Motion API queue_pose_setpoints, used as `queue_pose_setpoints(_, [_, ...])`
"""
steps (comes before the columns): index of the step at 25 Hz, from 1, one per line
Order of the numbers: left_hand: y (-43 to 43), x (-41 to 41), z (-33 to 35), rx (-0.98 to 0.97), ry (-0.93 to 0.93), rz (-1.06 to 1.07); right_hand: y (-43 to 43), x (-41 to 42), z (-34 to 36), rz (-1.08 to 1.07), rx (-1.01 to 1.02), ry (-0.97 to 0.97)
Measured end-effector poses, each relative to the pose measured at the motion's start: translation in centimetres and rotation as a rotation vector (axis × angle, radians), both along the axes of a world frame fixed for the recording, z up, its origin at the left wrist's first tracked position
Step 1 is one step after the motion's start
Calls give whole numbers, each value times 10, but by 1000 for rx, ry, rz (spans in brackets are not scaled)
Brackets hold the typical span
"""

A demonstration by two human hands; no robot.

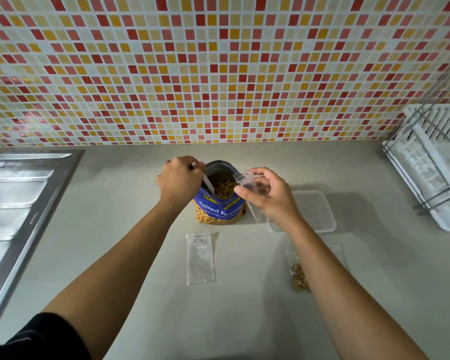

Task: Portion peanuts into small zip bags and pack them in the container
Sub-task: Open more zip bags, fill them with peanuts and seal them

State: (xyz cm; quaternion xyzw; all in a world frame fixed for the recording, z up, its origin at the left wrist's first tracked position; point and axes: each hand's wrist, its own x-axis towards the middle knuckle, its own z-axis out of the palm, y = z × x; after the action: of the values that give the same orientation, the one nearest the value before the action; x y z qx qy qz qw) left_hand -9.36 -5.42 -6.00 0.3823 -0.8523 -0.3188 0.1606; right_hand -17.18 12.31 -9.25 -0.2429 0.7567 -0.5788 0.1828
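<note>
Taking the blue peanut bag (220, 203) as my landmark: far to its left lies the steel sink (24, 203), well apart. My left hand (178, 179) is at the bag's left rim, fingers curled tight around a white scoop (208, 181) whose end dips among the nuts. Just in front of the bag an empty zip bag (200, 258) lies flat on the counter (140, 255). At the bag's right rim my right hand (264, 193) pinches a small zip bag (246, 179) by its lip between thumb and fingertips, mouth held open beside the big bag's opening. This film is light, limp and slick, I judge, so the stiffer zip strip is the place to hold. Right of the bag sits the clear container (312, 211); in front of that, a filled bag (298, 275) lies flat.
</note>
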Motion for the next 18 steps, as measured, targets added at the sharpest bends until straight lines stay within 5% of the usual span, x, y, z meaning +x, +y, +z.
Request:
queue_pose_setpoints(7, [4,-3,8,4,-94,-94,-1,2,2,-4,11,-23])
queue_pose_setpoints(18, [-3,0,11,536,203,76,1,1,2,7,-59,-137])
